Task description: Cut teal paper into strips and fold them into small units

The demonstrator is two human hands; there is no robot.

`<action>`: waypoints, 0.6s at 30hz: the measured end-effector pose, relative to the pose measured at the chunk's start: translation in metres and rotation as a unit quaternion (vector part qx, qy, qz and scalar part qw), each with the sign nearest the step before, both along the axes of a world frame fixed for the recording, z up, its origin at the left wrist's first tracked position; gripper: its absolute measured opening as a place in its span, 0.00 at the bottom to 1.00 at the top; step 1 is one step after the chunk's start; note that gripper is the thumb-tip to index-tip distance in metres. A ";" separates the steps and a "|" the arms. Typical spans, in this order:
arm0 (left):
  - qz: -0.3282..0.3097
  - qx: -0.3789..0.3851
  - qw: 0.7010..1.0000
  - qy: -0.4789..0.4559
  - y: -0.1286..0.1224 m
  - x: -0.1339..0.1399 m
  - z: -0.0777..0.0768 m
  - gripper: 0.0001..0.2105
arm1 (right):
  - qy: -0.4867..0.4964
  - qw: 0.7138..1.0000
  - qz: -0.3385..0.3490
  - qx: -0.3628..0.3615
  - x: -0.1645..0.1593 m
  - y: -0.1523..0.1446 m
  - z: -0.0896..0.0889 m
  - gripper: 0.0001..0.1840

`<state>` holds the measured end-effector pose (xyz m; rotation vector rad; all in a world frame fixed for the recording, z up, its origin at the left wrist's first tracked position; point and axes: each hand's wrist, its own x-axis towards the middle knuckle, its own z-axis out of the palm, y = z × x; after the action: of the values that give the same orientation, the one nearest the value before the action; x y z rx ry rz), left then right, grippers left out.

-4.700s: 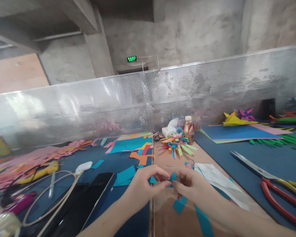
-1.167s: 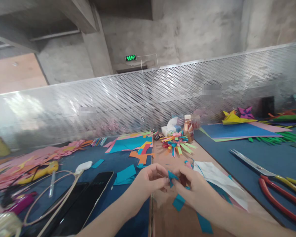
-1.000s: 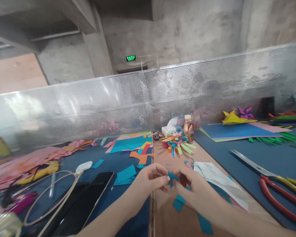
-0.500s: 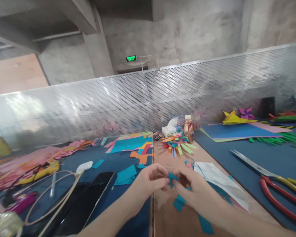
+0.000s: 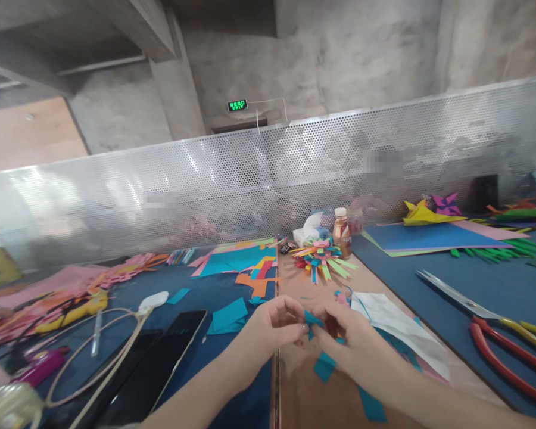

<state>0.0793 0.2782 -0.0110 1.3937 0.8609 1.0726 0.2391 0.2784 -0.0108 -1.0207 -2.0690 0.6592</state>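
Between my two hands is a small piece of blue paper (image 5: 312, 319), pinched at its edges over the brown strip of the table. My left hand (image 5: 274, 325) grips its left side with thumb and forefinger, fingers curled. On the other side my right hand (image 5: 346, 336) pinches it too, hiding part of it. Just below lies a blue paper square (image 5: 324, 366), and a blue paper strip (image 5: 371, 405) sits under my right forearm. A crumpled white sheet (image 5: 402, 325) rests right of my right hand. Left of my left hand are blue paper pieces (image 5: 229, 317).
Large scissors (image 5: 482, 313) with red and yellow handles lie at right. A black phone (image 5: 161, 369) and a white cable (image 5: 62, 372) are at left. Beyond my hands stand a colourful paper-strip flower (image 5: 319, 257) and a bottle (image 5: 342, 232), before a perforated metal screen (image 5: 232, 185).
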 end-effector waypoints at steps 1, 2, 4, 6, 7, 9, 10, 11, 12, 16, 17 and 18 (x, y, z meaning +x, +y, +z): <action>-0.002 -0.001 1.000 0.001 0.000 0.000 0.000 0.08 | 0.001 1.000 0.002 0.000 0.000 0.000 0.000 0.07; -0.003 -0.002 1.000 0.002 -0.001 0.000 0.001 0.07 | 0.001 1.000 0.005 -0.001 0.000 0.000 0.000 0.07; -0.003 -0.004 1.000 0.002 -0.001 0.000 0.002 0.06 | 0.002 1.000 0.006 -0.003 0.000 0.000 0.000 0.07; -0.001 -0.004 1.000 0.002 -0.002 0.000 0.003 0.06 | 0.001 1.000 0.002 -0.003 0.000 0.000 0.000 0.07; 0.000 -0.004 1.000 0.002 -0.002 0.000 0.003 0.06 | 0.000 1.000 0.001 -0.002 0.000 0.000 0.000 0.07; -0.001 -0.004 1.000 0.002 -0.002 0.001 0.003 0.06 | 0.000 1.000 0.000 0.003 0.000 0.000 0.000 0.07; -0.002 -0.004 1.000 0.000 -0.002 0.001 0.003 0.05 | 0.000 1.000 0.002 0.004 0.000 0.000 0.000 0.07; -0.003 -0.005 1.000 -0.003 -0.002 0.001 0.003 0.05 | 0.000 1.000 0.003 0.005 0.000 0.000 -0.001 0.07; -0.004 -0.005 1.000 -0.007 -0.002 0.001 0.002 0.05 | 0.001 1.000 0.004 0.003 0.000 0.000 -0.001 0.07; -0.008 -0.004 1.000 -0.022 0.000 0.001 0.000 0.04 | 0.002 1.000 0.005 -0.010 0.000 0.000 -0.002 0.07; -0.008 -0.004 1.000 -0.025 0.000 0.001 -0.001 0.04 | -0.001 1.000 0.004 -0.011 0.000 0.000 -0.002 0.07; -0.008 -0.003 1.000 -0.027 0.000 0.001 -0.001 0.04 | -0.005 1.000 0.004 -0.011 0.000 0.000 -0.001 0.07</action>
<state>0.0803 0.2785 -0.0120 1.3585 0.8122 1.0907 0.2389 0.2782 -0.0123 -1.0315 -2.0796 0.6829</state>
